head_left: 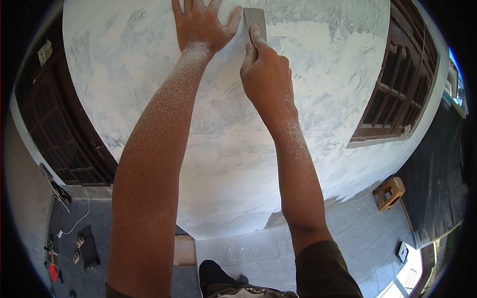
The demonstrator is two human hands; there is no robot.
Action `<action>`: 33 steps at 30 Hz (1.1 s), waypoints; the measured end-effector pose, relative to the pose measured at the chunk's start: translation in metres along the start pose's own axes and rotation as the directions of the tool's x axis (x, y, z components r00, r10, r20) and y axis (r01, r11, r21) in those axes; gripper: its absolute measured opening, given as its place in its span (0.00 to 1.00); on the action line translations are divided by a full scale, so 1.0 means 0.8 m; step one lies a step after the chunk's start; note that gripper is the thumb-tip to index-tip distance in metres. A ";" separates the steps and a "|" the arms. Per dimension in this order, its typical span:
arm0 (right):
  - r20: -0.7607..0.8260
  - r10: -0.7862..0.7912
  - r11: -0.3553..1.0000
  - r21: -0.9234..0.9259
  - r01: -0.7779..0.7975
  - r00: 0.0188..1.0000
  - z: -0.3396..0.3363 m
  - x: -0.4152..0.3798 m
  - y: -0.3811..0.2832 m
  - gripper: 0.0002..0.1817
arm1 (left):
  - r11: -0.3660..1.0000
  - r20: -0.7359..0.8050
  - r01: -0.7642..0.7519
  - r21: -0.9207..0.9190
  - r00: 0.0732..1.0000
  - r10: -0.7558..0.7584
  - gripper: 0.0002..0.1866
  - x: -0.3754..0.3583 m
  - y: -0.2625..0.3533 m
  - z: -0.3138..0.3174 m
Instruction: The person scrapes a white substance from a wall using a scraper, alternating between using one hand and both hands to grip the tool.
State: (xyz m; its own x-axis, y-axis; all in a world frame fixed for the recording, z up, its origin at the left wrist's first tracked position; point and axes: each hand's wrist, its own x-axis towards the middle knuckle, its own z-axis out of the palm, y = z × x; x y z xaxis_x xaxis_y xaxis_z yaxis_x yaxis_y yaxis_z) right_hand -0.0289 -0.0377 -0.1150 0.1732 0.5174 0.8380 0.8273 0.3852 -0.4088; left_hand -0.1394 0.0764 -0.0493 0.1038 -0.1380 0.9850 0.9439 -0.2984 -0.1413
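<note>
Through the head camera I have the left hand (201, 27) up at the top edge of my view, its fingers spread and the thumb out to the side, with the palm laid against the pale wall (228, 164). The fingertips run past the edge, so I cannot tell how they end. Just to the right of it, the right hand (268, 69) pinches a flat grey scraper (254, 14), index finger stretched along the blade and thumb bent beside it; the remaining fingers are curled and partly hidden from me. The scraper stands nearly upright at the upper wall, near the left thumb but apart from it. I cannot tell whether its far edge touches the surface.

White dust speckles both forearms, thickest at the left wrist. The wall carries patchy white and grey smears, greyer toward the upper right. On my right I see a brown wooden window (397, 84), and below it a light brown stool (390, 191) on the grey tiled floor (348, 233), near a black sheet (432, 169). Down on the left, a white cable (88, 208) trails over the floor toward a pair of sandals (77, 256).
</note>
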 end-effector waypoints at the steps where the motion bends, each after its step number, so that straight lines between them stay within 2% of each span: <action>1: 0.002 0.004 1.000 0.016 -0.004 1.000 -0.003 0.006 -0.003 0.22 | 1.000 -0.004 -0.002 0.008 1.000 0.002 0.37 -0.002 0.001 0.000; 7: 0.017 0.020 1.000 0.002 -0.020 1.000 0.003 -0.021 0.004 0.23 | 1.000 -0.014 -0.009 0.008 1.000 0.009 0.36 -0.001 0.000 0.001; 11: 0.024 0.026 0.999 0.040 -0.027 0.999 0.003 0.002 0.001 0.23 | 1.000 0.007 -0.004 0.015 1.000 0.004 0.36 -0.004 0.001 -0.001; 17: -0.025 0.005 1.000 0.010 -0.004 1.000 -0.001 -0.009 0.001 0.23 | 1.000 0.010 0.004 -0.018 1.000 -0.004 0.37 0.000 0.001 -0.004; 19: 0.061 0.054 0.999 0.003 -0.055 0.997 -0.002 -0.016 0.003 0.23 | 1.000 0.034 0.015 -0.019 0.999 -0.015 0.36 0.000 0.003 -0.005; 22: -0.041 0.057 0.998 0.018 -0.056 0.998 -0.004 0.011 -0.006 0.21 | 1.000 0.031 0.008 -0.004 0.999 -0.008 0.36 -0.001 0.003 -0.006; 26: -0.060 0.029 0.999 -0.030 -0.031 0.998 -0.008 0.009 -0.007 0.21 | 1.000 0.032 0.000 0.002 1.000 0.000 0.37 -0.002 0.001 -0.003; 28: 0.067 0.080 0.997 -0.025 -0.079 0.994 -0.009 -0.014 0.000 0.22 | 1.000 0.044 -0.002 0.012 0.999 0.002 0.37 -0.002 0.001 -0.003; 33: -0.004 0.040 0.999 -0.017 -0.040 0.999 -0.008 0.010 -0.008 0.21 | 1.000 0.051 -0.004 -0.010 0.999 0.005 0.37 -0.005 0.000 -0.004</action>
State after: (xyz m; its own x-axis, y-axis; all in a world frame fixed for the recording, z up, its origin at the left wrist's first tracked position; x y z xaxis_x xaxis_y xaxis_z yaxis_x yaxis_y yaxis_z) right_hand -0.0296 -0.0409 -0.1036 0.2084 0.5294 0.8224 0.8286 0.3512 -0.4360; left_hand -0.1405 0.0743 -0.0539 0.1242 -0.0915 0.9880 0.9403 -0.3070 -0.1467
